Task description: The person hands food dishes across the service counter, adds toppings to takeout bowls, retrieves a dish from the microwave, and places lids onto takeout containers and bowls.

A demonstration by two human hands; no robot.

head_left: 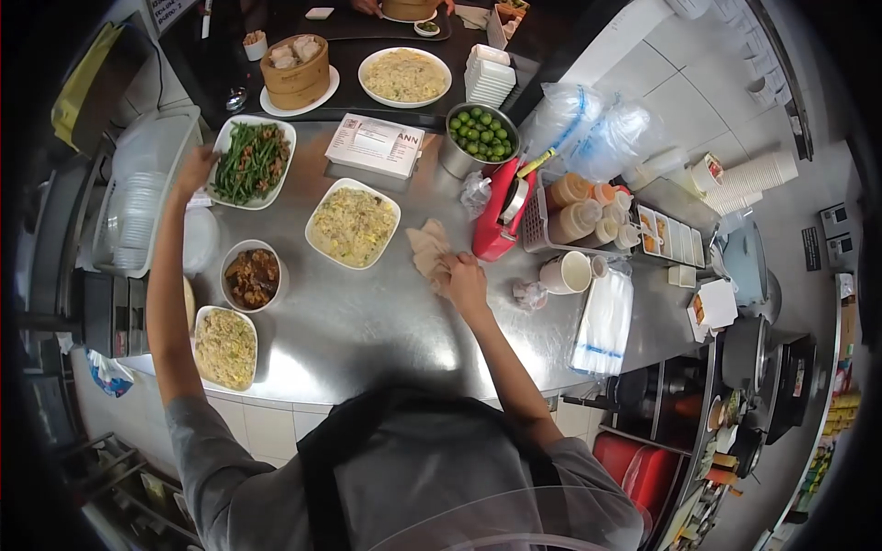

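At the left, my left hand [197,168] grips the left edge of a white dish of green beans with minced topping [251,163]. My right hand [463,277] is closed on a beige cloth [428,253] that lies crumpled on the steel counter [367,317]. Between my hands stands a square white bowl of fried rice [353,223]. Nearer my body on the left are a round bowl of dark braised food [252,278] and another bowl of fried rice [225,348].
Beyond the counter are a bamboo steamer [296,73], a rice plate [404,76] and another person's hands [369,6]. A white box [375,145], a pot of green limes [478,134], a red holder [501,211] and sauce bottles [576,220] line the back and right.
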